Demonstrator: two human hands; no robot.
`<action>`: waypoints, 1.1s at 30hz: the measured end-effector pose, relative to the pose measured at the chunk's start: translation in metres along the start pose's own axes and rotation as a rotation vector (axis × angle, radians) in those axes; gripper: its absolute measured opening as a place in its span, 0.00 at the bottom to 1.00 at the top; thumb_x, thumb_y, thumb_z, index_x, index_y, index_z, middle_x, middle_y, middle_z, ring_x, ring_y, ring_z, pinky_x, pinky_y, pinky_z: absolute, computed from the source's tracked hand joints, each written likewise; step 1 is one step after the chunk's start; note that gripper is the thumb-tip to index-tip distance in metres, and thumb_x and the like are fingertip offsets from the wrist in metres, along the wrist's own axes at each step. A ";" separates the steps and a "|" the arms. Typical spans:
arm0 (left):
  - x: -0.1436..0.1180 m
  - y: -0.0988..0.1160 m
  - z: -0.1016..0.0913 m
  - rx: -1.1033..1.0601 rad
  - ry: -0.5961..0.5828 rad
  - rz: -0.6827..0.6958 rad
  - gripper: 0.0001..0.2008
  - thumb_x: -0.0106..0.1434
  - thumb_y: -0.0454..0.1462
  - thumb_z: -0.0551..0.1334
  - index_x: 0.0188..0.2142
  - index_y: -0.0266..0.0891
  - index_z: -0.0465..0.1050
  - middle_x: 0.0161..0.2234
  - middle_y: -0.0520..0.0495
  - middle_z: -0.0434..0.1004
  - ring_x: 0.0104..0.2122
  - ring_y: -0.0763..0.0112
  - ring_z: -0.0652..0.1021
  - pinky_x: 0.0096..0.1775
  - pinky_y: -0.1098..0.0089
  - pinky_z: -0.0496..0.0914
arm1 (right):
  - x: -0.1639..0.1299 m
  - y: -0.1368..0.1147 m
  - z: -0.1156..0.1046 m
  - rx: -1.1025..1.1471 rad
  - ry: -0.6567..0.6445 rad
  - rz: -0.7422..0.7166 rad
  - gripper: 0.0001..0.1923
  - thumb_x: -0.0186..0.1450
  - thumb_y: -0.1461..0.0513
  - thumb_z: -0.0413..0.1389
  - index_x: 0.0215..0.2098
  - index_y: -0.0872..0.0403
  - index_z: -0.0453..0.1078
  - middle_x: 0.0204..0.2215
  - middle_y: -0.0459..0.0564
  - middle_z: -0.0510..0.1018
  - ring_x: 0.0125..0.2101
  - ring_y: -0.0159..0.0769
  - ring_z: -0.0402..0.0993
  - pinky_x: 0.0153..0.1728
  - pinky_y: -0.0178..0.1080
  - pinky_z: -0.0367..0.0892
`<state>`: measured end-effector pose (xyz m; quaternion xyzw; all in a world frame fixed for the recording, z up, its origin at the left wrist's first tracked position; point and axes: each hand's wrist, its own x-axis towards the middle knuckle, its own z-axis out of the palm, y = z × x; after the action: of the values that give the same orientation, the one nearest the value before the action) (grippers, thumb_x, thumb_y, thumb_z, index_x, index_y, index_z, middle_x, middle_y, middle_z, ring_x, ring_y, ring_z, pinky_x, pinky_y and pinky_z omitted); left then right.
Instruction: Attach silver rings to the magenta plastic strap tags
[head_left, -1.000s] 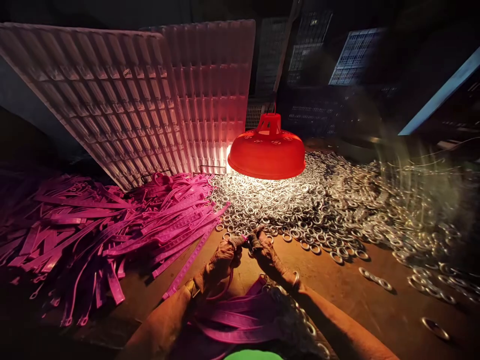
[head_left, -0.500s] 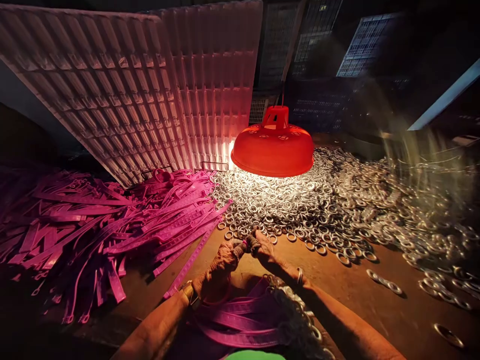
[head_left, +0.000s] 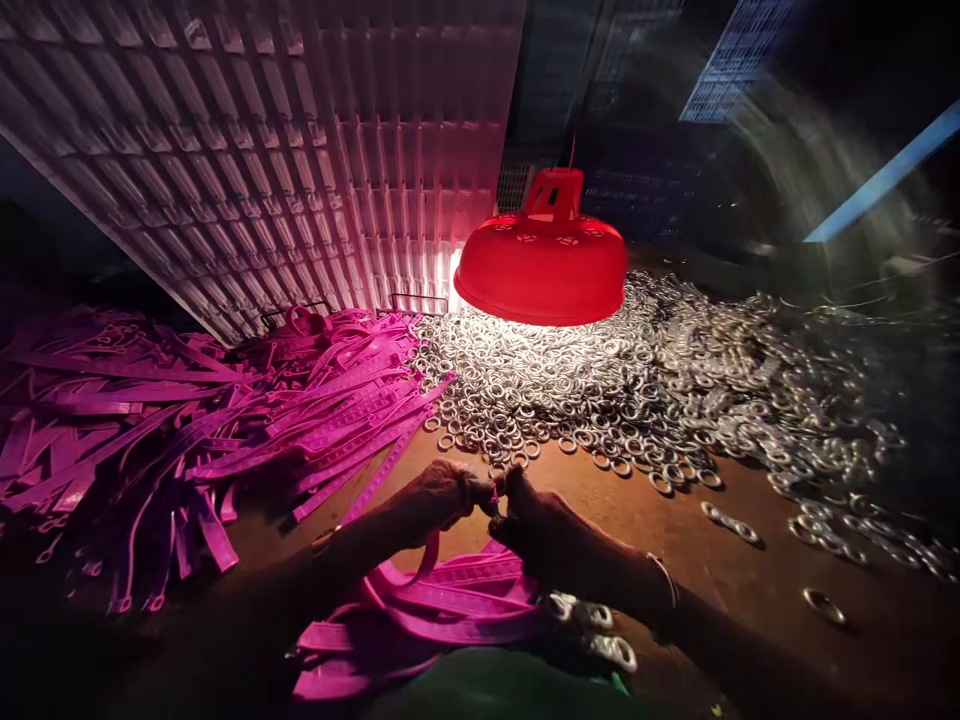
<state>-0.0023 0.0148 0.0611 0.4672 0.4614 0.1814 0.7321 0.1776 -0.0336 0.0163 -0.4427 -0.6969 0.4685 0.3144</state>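
dim workbench (head_left: 675,540), both hands (head_left: 491,505) now darker, lower, still pinching pink strap (head_left: 450,590)

A dim workshop for piecework assembly, lit by one low lamp.

A red hanging lamp (head_left: 541,262) throws light on a brown counter (head_left: 660,540) heaped with small metal rings (head_left: 600,390) on one side and a big pile of pink plastic straps (head_left: 225,420) on the other. Ribbed moulded plastic trays (head_left: 300,150) lean upright behind them, and stacked dark crates (head_left: 645,180) fill the background.
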 end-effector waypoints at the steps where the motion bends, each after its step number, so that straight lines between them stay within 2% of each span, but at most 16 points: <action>1: -0.006 0.001 0.002 0.040 -0.034 -0.035 0.19 0.44 0.51 0.66 0.20 0.34 0.71 0.10 0.61 0.51 0.12 0.83 0.50 0.18 0.71 0.41 | -0.011 -0.004 0.003 -0.022 -0.022 0.012 0.12 0.64 0.58 0.55 0.44 0.54 0.62 0.19 0.40 0.65 0.16 0.25 0.52 0.17 0.30 0.45; 4: -0.018 -0.005 0.007 0.147 -0.115 -0.017 0.19 0.47 0.49 0.65 0.20 0.33 0.74 0.12 0.58 0.54 0.15 0.81 0.54 0.20 0.70 0.44 | -0.040 -0.015 0.011 -0.180 -0.014 -0.003 0.10 0.65 0.60 0.53 0.44 0.54 0.61 0.21 0.44 0.68 0.17 0.26 0.50 0.19 0.33 0.41; 7: -0.027 -0.021 0.011 0.169 -0.220 0.045 0.19 0.52 0.49 0.63 0.21 0.32 0.75 0.15 0.57 0.54 0.18 0.79 0.55 0.23 0.71 0.46 | -0.059 -0.022 0.020 -0.294 0.016 -0.047 0.09 0.66 0.62 0.50 0.45 0.55 0.60 0.19 0.43 0.66 0.16 0.27 0.48 0.20 0.35 0.39; 10: -0.037 -0.039 0.015 0.098 -0.312 0.047 0.19 0.58 0.48 0.62 0.25 0.33 0.75 0.18 0.56 0.55 0.21 0.79 0.56 0.25 0.71 0.49 | -0.070 -0.024 0.028 -0.264 -0.004 -0.013 0.07 0.65 0.62 0.50 0.41 0.54 0.62 0.17 0.43 0.65 0.15 0.28 0.48 0.19 0.35 0.39; 12: -0.043 -0.046 0.018 0.020 -0.336 0.056 0.19 0.59 0.48 0.61 0.26 0.33 0.74 0.21 0.54 0.60 0.24 0.77 0.59 0.28 0.71 0.53 | -0.074 -0.024 0.032 -0.209 -0.016 0.045 0.06 0.65 0.60 0.52 0.40 0.53 0.63 0.17 0.43 0.65 0.15 0.28 0.50 0.18 0.34 0.41; 15: -0.050 -0.049 0.018 -0.102 -0.313 0.027 0.18 0.59 0.48 0.62 0.28 0.33 0.75 0.22 0.52 0.62 0.24 0.76 0.61 0.28 0.72 0.55 | -0.074 -0.025 0.035 -0.090 -0.038 0.095 0.09 0.67 0.57 0.53 0.42 0.53 0.62 0.20 0.44 0.68 0.17 0.28 0.56 0.19 0.32 0.46; 18: -0.051 -0.051 0.015 -0.196 -0.289 -0.048 0.16 0.59 0.46 0.63 0.24 0.34 0.73 0.17 0.57 0.52 0.20 0.80 0.52 0.23 0.73 0.46 | -0.069 -0.028 0.032 -0.032 -0.077 0.092 0.11 0.68 0.57 0.51 0.46 0.53 0.59 0.26 0.46 0.70 0.21 0.29 0.60 0.22 0.31 0.52; 21: -0.047 -0.059 0.013 -0.280 -0.303 -0.142 0.18 0.57 0.45 0.64 0.19 0.36 0.65 0.15 0.59 0.45 0.18 0.80 0.48 0.21 0.71 0.42 | -0.063 -0.027 0.029 0.051 -0.150 0.074 0.11 0.68 0.54 0.50 0.42 0.54 0.59 0.25 0.44 0.67 0.21 0.28 0.56 0.22 0.32 0.53; 23: -0.043 -0.069 0.013 -0.256 -0.291 -0.139 0.16 0.55 0.44 0.65 0.19 0.36 0.66 0.15 0.58 0.49 0.17 0.80 0.50 0.20 0.71 0.43 | -0.062 -0.021 0.031 0.181 -0.156 0.061 0.16 0.71 0.50 0.45 0.37 0.54 0.60 0.25 0.45 0.65 0.22 0.30 0.54 0.24 0.33 0.56; 26: -0.039 -0.079 0.016 -0.216 -0.229 -0.079 0.17 0.50 0.46 0.67 0.18 0.35 0.68 0.15 0.56 0.54 0.18 0.79 0.53 0.20 0.71 0.46 | -0.062 -0.013 0.037 0.332 -0.038 0.071 0.25 0.72 0.45 0.38 0.29 0.53 0.60 0.25 0.47 0.64 0.25 0.33 0.57 0.28 0.36 0.60; 29: -0.042 -0.076 0.020 -0.245 -0.177 -0.082 0.20 0.52 0.49 0.65 0.18 0.37 0.66 0.14 0.56 0.51 0.18 0.79 0.53 0.20 0.72 0.49 | -0.062 -0.013 0.042 0.290 0.051 0.141 0.24 0.72 0.47 0.39 0.30 0.54 0.62 0.26 0.47 0.65 0.25 0.33 0.59 0.27 0.35 0.58; 33: -0.047 -0.070 0.026 -0.140 -0.168 0.056 0.20 0.56 0.51 0.63 0.22 0.34 0.72 0.22 0.49 0.66 0.24 0.74 0.63 0.28 0.73 0.61 | -0.060 -0.019 0.043 0.140 0.076 0.220 0.22 0.71 0.47 0.42 0.33 0.56 0.64 0.26 0.48 0.69 0.26 0.32 0.62 0.24 0.32 0.58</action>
<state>-0.0163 -0.0662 0.0285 0.4414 0.3711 0.1937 0.7937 0.1590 -0.1075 0.0171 -0.5110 -0.5974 0.5304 0.3172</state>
